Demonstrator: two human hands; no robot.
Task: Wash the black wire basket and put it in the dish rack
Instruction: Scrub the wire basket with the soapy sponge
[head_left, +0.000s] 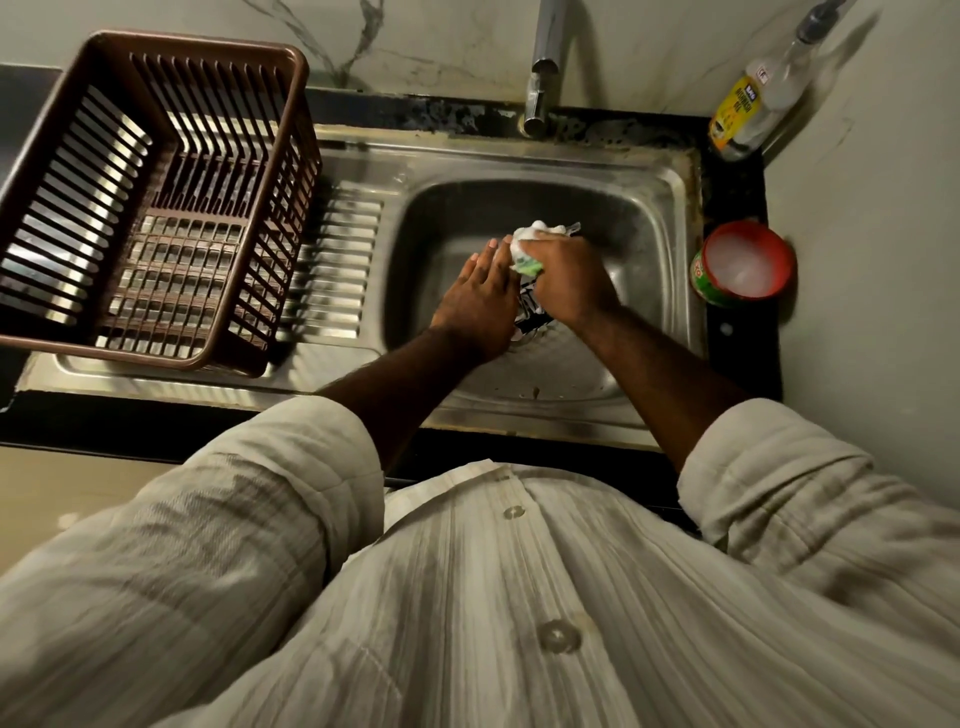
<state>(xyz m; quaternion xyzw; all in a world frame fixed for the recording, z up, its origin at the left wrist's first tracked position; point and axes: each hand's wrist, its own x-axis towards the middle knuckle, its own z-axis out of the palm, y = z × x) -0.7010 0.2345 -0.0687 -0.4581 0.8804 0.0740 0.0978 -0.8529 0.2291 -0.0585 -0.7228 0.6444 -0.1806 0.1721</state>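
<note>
Black wire basket between left hand, right hand gripping sponge.

- The dish rack is sitting on the drainboard, left of the sink basin.
- The faucet is standing behind the basin.
- The bottle is standing at the back right corner.
- The soap tub is sitting right of the basin.
- The wire basket is sitting in the basin between the left hand and the right hand, under the sponge.

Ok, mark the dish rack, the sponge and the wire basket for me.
dish rack (208, 44): head view, on its far rim.
sponge (527, 249): head view, on its foamy middle.
wire basket (530, 310): head view, on the soapy wires below the sponge.
</note>
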